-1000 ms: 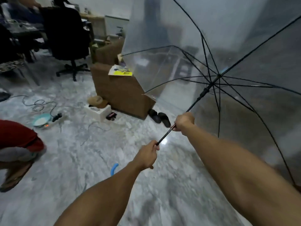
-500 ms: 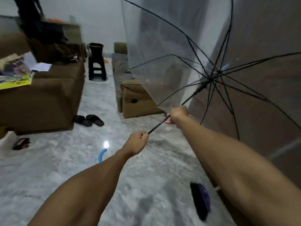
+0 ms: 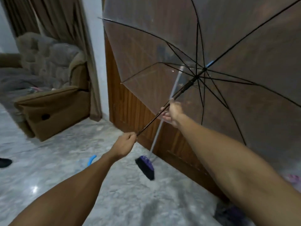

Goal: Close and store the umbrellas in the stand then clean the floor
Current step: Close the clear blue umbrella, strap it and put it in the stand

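An open clear umbrella [image 3: 228, 46] with black ribs fills the upper right, its canopy facing a wooden door. My left hand [image 3: 125, 145] is closed around the lower end of the black shaft. My right hand [image 3: 172, 114] grips the same shaft higher up, below the runner. A curved blue handle [image 3: 92, 159] of another umbrella pokes out on the floor behind my left forearm. No umbrella stand is in view.
A broom with a purple head [image 3: 146, 167] and a pale handle leans against the brown wooden door [image 3: 130, 101]. A brown armchair [image 3: 53, 101] stands at left by a curtain. A black shoe [image 3: 4, 162] lies at the left edge. The floor is grey marble.
My view has swung right: the sofa and slippers left the frame, and the door, broom and armchair came in. Both hands keep their hold on the umbrella shaft.
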